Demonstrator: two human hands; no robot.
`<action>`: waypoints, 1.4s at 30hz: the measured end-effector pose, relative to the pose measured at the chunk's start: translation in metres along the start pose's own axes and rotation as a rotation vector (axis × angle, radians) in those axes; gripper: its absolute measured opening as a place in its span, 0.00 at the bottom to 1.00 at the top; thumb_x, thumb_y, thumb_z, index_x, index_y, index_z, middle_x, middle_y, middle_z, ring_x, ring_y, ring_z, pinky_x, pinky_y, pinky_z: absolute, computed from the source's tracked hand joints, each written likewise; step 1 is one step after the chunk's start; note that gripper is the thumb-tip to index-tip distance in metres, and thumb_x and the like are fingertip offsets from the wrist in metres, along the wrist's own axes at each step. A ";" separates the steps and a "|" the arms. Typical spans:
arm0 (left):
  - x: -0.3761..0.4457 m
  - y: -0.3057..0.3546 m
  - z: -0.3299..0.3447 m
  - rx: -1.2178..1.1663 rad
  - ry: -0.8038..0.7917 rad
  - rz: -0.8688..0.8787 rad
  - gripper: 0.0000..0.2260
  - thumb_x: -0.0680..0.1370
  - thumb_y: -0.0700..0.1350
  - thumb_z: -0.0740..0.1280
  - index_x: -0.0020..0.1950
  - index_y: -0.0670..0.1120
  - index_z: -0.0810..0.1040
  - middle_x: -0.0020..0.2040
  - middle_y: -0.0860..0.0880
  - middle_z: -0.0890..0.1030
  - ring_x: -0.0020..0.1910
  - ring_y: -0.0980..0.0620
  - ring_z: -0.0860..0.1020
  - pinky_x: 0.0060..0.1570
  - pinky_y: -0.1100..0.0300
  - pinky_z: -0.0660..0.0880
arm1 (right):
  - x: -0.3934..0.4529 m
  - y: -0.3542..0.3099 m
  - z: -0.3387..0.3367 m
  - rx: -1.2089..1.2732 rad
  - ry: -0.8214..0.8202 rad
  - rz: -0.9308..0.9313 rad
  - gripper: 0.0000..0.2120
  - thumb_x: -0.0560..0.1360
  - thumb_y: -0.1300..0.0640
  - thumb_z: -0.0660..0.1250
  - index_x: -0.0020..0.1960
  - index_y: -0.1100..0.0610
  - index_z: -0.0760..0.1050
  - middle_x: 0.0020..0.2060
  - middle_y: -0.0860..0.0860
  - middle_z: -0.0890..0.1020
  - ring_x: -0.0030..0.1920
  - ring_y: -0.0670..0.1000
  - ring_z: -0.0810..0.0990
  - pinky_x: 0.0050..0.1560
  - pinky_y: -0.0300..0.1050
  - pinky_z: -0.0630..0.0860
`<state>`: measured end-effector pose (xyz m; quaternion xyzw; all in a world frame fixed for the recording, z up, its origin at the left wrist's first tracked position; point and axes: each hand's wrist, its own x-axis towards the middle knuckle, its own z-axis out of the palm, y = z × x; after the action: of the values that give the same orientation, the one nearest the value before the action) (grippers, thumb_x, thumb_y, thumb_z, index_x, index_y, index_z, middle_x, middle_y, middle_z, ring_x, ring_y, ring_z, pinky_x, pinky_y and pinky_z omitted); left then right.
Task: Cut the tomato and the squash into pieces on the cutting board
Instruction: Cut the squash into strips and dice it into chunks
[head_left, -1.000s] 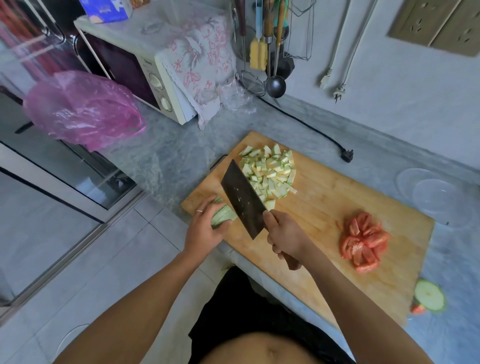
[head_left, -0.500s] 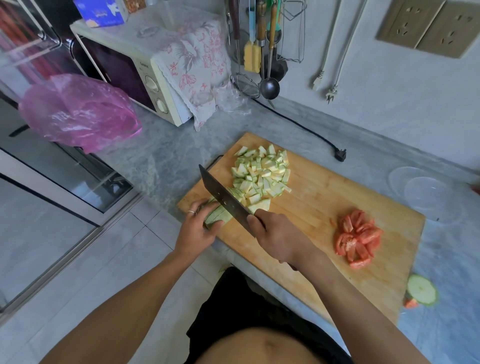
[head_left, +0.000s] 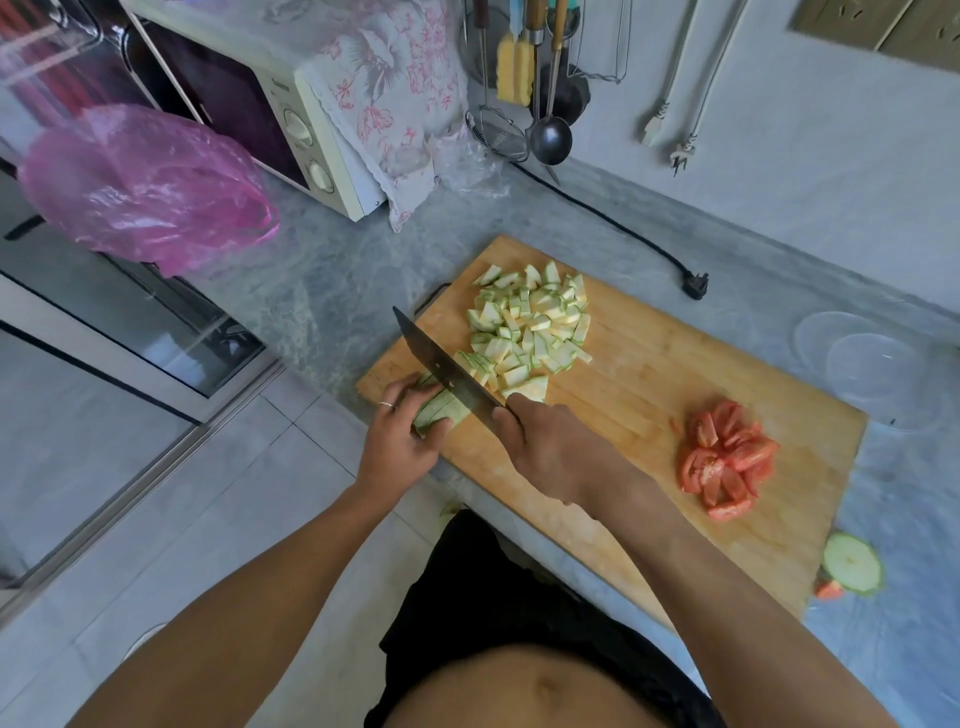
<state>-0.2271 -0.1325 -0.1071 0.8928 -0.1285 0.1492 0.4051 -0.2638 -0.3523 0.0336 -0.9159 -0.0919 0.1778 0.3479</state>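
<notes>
A wooden cutting board (head_left: 649, 395) lies on the grey counter. At its near left corner my left hand (head_left: 397, 439) grips the uncut end of a pale green squash (head_left: 441, 413). My right hand (head_left: 545, 449) holds the handle of a dark cleaver (head_left: 447, 366), whose blade stands edge-down on the squash right beside my left fingers. A heap of cut squash pieces (head_left: 530, 325) lies just beyond the blade. Red tomato wedges (head_left: 724, 460) are piled at the board's right side.
A round squash slice (head_left: 852, 564) and a tomato scrap (head_left: 829, 590) lie on the counter off the board's right end. Clear plastic lids (head_left: 872, 369) sit far right. A microwave (head_left: 270, 104), pink bag (head_left: 145, 187), black plug (head_left: 696, 286) and hanging utensils (head_left: 550, 104) stand behind.
The cleaver was raised and tilted flat-side up one second ago; it has come down edge-first onto the squash next to my left fingers. My left hand has kept its hold.
</notes>
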 end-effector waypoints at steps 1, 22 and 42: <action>-0.001 -0.001 0.000 0.002 -0.003 -0.006 0.19 0.75 0.50 0.71 0.63 0.43 0.80 0.64 0.45 0.74 0.64 0.51 0.76 0.59 0.62 0.75 | 0.001 0.001 0.000 0.009 0.004 0.001 0.16 0.85 0.49 0.52 0.45 0.58 0.68 0.30 0.52 0.71 0.25 0.49 0.67 0.21 0.38 0.63; -0.001 0.005 -0.006 0.037 -0.071 -0.064 0.19 0.74 0.51 0.71 0.63 0.47 0.78 0.65 0.49 0.73 0.64 0.56 0.73 0.54 0.63 0.74 | 0.011 0.034 0.022 0.485 -0.014 0.284 0.18 0.84 0.46 0.52 0.43 0.57 0.68 0.30 0.54 0.72 0.23 0.50 0.70 0.25 0.45 0.72; -0.005 0.006 -0.001 -0.018 0.019 -0.083 0.20 0.72 0.53 0.72 0.60 0.43 0.78 0.63 0.47 0.77 0.63 0.51 0.76 0.59 0.71 0.70 | -0.011 0.005 0.008 0.107 0.043 -0.025 0.17 0.84 0.48 0.54 0.38 0.51 0.65 0.30 0.50 0.73 0.28 0.50 0.69 0.28 0.41 0.63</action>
<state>-0.2338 -0.1350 -0.1040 0.8922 -0.0889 0.1398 0.4202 -0.2769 -0.3544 0.0281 -0.8985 -0.0862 0.1582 0.4002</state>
